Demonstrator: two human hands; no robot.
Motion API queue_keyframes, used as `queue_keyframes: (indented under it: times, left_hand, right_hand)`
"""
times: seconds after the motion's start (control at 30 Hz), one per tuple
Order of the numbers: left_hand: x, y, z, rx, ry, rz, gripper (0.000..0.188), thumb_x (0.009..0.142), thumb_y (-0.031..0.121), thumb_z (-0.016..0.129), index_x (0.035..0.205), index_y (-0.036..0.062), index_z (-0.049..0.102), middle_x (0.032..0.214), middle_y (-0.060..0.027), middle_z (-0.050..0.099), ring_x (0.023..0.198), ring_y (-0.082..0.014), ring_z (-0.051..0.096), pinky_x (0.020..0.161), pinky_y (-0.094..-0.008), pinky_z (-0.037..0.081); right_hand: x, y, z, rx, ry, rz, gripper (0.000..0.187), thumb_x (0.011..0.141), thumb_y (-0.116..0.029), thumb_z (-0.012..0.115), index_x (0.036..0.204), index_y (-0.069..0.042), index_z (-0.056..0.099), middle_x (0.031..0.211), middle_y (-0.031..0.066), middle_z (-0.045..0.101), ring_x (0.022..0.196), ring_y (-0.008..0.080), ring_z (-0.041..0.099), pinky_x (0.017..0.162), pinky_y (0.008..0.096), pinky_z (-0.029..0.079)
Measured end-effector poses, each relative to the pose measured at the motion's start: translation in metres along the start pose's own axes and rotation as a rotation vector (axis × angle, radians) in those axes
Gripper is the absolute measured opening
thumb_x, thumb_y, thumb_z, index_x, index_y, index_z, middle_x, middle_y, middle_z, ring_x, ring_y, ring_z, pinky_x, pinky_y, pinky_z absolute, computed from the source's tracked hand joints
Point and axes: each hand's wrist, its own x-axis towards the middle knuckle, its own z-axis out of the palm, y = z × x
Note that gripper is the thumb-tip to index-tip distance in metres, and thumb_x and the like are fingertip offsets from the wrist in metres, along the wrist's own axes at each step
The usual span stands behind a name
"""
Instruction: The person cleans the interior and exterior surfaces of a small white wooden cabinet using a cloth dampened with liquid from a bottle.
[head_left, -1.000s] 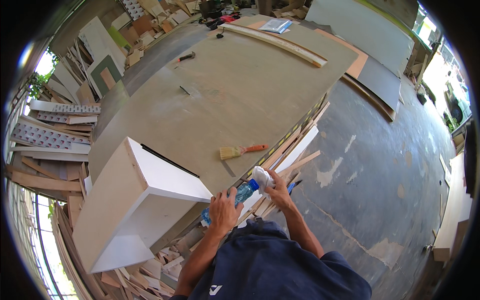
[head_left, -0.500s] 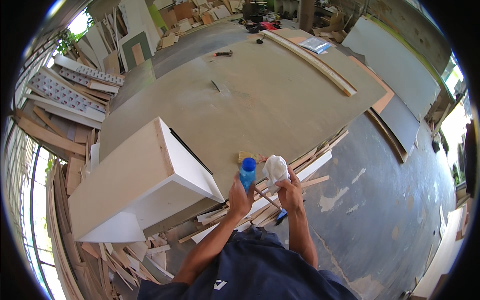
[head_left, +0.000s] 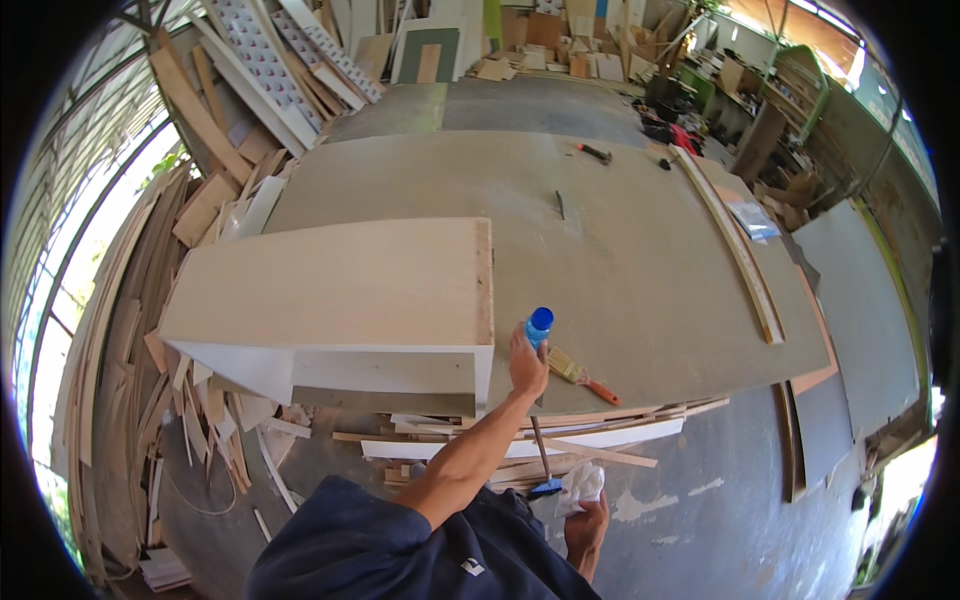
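My left hand is wrapped round a blue bottle with a darker blue cap, held upright over the near edge of the large worktable. Lower down, close to my body, my right hand grips a crumpled white cloth. A paintbrush with pale bristles and an orange-red handle lies on the table just right of the bottle. Left of my left hand stands a box-shaped cabinet with a bare wood panel on top and white inner faces.
A hammer and a thin dark tool lie farther back on the table. A long wooden strip runs along its right side. Wood strips and a blue-headed broom are below the front edge. Stacked offcuts line the left.
My left hand has reached forward with the bottle. My right hand has drawn back toward my body with the cloth. The view has turned left, and the paintbrush shows fully.
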Motion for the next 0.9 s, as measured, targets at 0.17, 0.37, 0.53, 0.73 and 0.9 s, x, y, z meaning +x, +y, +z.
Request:
queue_keyframes:
  times: [0.17,0.37,0.53,0.73,0.9]
  left_hand:
    - [0.008,0.0,-0.002,0.044,-0.049,-0.042,0.066,0.09,0.01,0.07,0.145,-0.005,0.035,0.135,-0.0297,0.05,0.125,-0.0467,0.051,0.105,-0.0516,0.044]
    - [-0.03,0.021,-0.041,0.013,-0.205,-0.028,0.077,0.09,0.016,0.069,0.149,-0.0128,0.028,0.145,-0.0379,0.04,0.135,-0.0502,0.043,0.113,-0.0515,0.038]
    - [-0.116,0.051,-0.168,-0.408,-0.921,-0.01,0.048,0.099,0.024,0.069,0.138,-0.0024,0.056,0.125,-0.0228,0.066,0.12,-0.0351,0.063,0.103,-0.0417,0.047]
    - [-0.006,0.108,-0.442,-0.396,-0.231,0.729,0.013,0.096,0.017,0.068,0.087,0.0084,0.069,0.082,-0.0081,0.071,0.069,-0.0283,0.07,0.063,-0.0395,0.058]
    - [0.117,0.155,-0.593,0.517,-0.087,0.585,0.026,0.096,0.018,0.064,0.114,0.0032,0.075,0.121,-0.0178,0.07,0.112,-0.0323,0.066,0.097,-0.0411,0.049]
  right_hand:
    - [0.003,-0.003,0.001,0.176,0.027,0.06,0.055,0.089,-0.017,0.049,0.142,-0.001,0.051,0.134,0.0153,0.062,0.119,0.0336,0.061,0.101,0.0468,0.049]
    - [0.023,-0.024,0.052,0.169,0.036,-0.021,0.048,0.103,-0.034,0.043,0.139,-0.005,0.057,0.132,0.0117,0.065,0.116,0.0302,0.063,0.1,0.046,0.049]
    - [0.029,-0.03,0.084,0.16,-0.081,-0.008,0.048,0.102,-0.031,0.044,0.141,-0.004,0.054,0.133,0.012,0.064,0.115,0.0299,0.062,0.099,0.0451,0.049]
    - [-0.004,-0.026,0.151,0.009,-0.114,-0.237,0.056,0.096,-0.021,0.055,0.146,0.003,0.046,0.137,0.0184,0.058,0.127,0.0347,0.057,0.108,0.0481,0.048]
    - [-0.023,-0.006,0.225,-0.214,-0.219,-0.513,0.062,0.095,-0.028,0.064,0.144,0.004,0.045,0.136,0.0196,0.057,0.128,0.0342,0.056,0.109,0.0479,0.046]
